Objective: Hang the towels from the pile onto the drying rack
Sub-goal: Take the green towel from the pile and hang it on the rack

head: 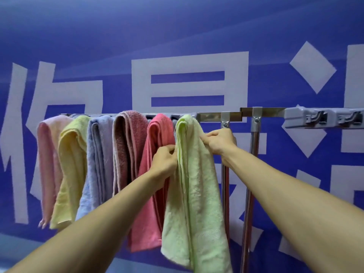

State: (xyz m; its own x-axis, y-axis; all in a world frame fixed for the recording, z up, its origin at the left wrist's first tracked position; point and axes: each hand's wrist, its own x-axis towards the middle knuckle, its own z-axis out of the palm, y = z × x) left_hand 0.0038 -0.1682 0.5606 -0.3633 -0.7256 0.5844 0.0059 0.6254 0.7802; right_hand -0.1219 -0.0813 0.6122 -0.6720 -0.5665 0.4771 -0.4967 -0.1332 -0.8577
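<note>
The light green towel [197, 174] drapes over the drying rack bar [212, 116], right of 5 other towels [126, 146]. Just below the bar, the left hand [164, 160] pinches its left edge and the right hand [218, 140] pinches its right edge.

Rack [212, 116]: horizontal metal bar on two uprights [254, 154], grey clip block [295, 117] at right end. Draped over bar, left to right: pink towel [47, 154], yellow towel [71, 154], blue towel [96, 154], mauve towel [126, 146], coral towel [157, 133], green towel [197, 184]. Neighbours apparently touching.

six towels [189, 174], two hands [164, 161] — one rack [256, 115]
</note>
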